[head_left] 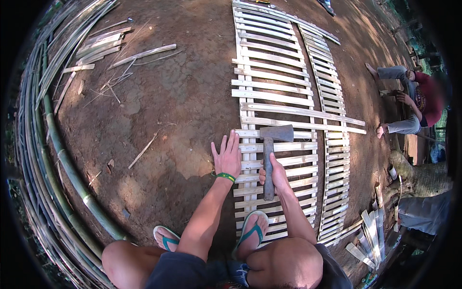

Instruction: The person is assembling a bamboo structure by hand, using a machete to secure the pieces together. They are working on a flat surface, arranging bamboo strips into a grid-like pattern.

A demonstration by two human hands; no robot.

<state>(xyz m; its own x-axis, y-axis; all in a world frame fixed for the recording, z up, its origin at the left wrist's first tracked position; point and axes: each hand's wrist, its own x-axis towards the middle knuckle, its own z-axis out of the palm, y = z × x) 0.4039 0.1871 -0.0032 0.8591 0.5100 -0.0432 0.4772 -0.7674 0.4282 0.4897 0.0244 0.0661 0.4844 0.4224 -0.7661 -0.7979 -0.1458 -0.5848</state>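
Observation:
My right hand (274,174) is closed around the handle of a hatchet (268,159). The broad dark hatchet head (279,133) lies over a bamboo slat near the left edge of a slatted bamboo panel (276,100). Beside that edge, my left hand (226,157) is open, fingers stretched forward and spread. Its fingertips reach the left end of a slat (246,133) next to the hatchet head; whether they press on it I cannot tell. A green and yellow bracelet circles the left wrist. My right foot in a flip-flop (252,232) rests at the panel's near left part.
A narrower slatted panel (337,166) lies alongside on the right. Long bamboo poles (62,154) curve along the left, with short split pieces (100,47) farther back. Another person (423,98) sits at the far right. Loose strips (370,236) lie at the lower right near a log.

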